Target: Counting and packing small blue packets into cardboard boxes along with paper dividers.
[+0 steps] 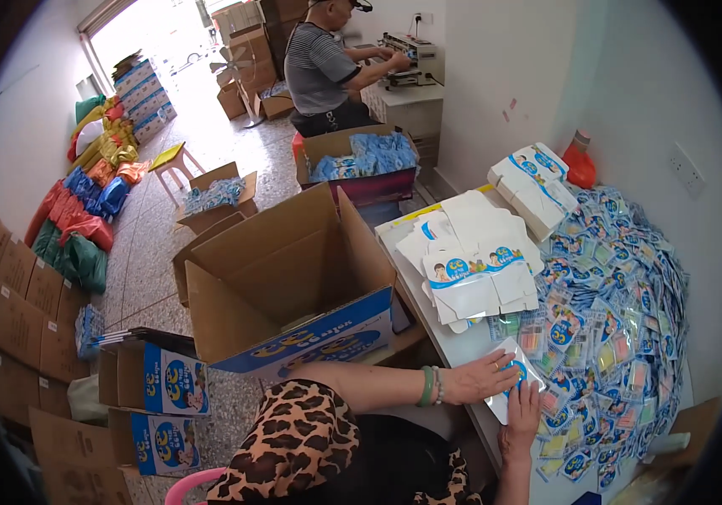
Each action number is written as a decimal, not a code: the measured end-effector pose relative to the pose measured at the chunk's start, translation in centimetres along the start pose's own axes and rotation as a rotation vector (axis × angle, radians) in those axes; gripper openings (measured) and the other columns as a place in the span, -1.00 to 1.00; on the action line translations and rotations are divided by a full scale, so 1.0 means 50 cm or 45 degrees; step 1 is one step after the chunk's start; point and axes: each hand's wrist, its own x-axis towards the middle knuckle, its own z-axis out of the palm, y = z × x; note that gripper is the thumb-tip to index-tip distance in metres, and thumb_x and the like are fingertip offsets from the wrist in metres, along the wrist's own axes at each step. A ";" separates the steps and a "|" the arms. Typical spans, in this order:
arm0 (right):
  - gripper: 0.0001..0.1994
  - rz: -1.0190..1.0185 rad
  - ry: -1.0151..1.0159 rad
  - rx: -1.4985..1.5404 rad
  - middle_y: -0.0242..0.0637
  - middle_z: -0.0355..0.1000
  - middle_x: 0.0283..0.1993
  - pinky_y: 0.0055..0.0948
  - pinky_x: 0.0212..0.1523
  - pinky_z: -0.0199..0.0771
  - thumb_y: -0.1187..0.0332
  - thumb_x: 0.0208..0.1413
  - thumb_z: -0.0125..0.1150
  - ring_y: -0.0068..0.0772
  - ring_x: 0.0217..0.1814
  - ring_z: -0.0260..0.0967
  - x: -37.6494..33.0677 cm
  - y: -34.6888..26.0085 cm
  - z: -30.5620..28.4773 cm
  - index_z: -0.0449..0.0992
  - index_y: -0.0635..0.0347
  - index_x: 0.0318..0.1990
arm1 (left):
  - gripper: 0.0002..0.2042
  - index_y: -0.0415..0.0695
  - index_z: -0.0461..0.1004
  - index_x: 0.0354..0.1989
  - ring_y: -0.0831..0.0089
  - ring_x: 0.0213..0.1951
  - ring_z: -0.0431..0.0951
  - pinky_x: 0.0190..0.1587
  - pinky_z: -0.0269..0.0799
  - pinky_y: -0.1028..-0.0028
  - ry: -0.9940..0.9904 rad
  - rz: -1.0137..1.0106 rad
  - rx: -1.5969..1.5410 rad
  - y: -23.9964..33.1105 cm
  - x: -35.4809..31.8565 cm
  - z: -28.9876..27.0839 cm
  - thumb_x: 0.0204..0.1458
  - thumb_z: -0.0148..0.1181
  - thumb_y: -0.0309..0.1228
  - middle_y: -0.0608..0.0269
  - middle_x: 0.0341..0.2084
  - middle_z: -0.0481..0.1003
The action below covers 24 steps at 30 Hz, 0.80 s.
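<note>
A small white and blue folding carton (pixel 508 358) lies flat at the near left edge of the table. My left hand (pixel 474 380), with a green bangle and a beaded bracelet on its wrist, rests on it with fingers stretched out. Beside it my right hand (pixel 522 412) lies on the carton's near part, its fingers also extended. Just beyond is a stack of flattened white cartons (pixel 483 278) with blue print. A large heap of small clear and blue packets (pixel 605 337) covers the table's right side, close to my right hand.
A big open cardboard box (pixel 285 278) stands left of the table (pixel 415 290). White cartons (pixel 533 185) lie at its far end near a red bag (pixel 580 164). Behind, a co-worker (pixel 323 67) works at a machine (pixel 411 59). Brown boxes (pixel 20 278) line the left wall.
</note>
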 end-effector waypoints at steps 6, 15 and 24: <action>-0.56 0.016 -0.020 -0.062 0.00 0.23 0.30 0.07 0.38 -0.07 0.39 0.12 0.04 0.16 0.42 0.02 -0.030 0.008 0.018 0.34 0.34 0.16 | -0.53 -0.32 0.27 0.11 -0.06 0.23 0.26 0.33 0.06 0.06 0.165 0.013 0.130 0.017 -0.002 0.026 -0.04 0.05 -0.45 -0.11 0.14 0.30; -0.25 0.423 -0.248 0.047 0.10 0.03 0.37 0.09 0.41 -0.20 0.47 -0.14 0.32 0.15 0.46 -0.12 0.056 -0.100 -0.025 0.14 0.29 0.28 | -0.54 -0.30 0.35 -0.06 -0.07 0.06 0.34 0.13 0.24 0.15 0.056 -0.093 -0.385 0.013 0.002 -0.059 -0.24 0.23 -0.51 -0.18 -0.10 0.38; -0.42 0.344 -0.034 -0.016 -0.20 0.21 0.32 0.01 0.36 0.02 0.34 -0.09 0.36 -0.05 0.42 0.05 0.035 -0.055 -0.010 0.37 0.08 0.17 | -0.41 -0.18 0.28 0.18 0.04 0.30 0.18 0.27 0.18 0.20 -0.169 0.029 -0.195 -0.056 0.006 -0.058 -0.06 0.29 -0.31 0.00 0.19 0.30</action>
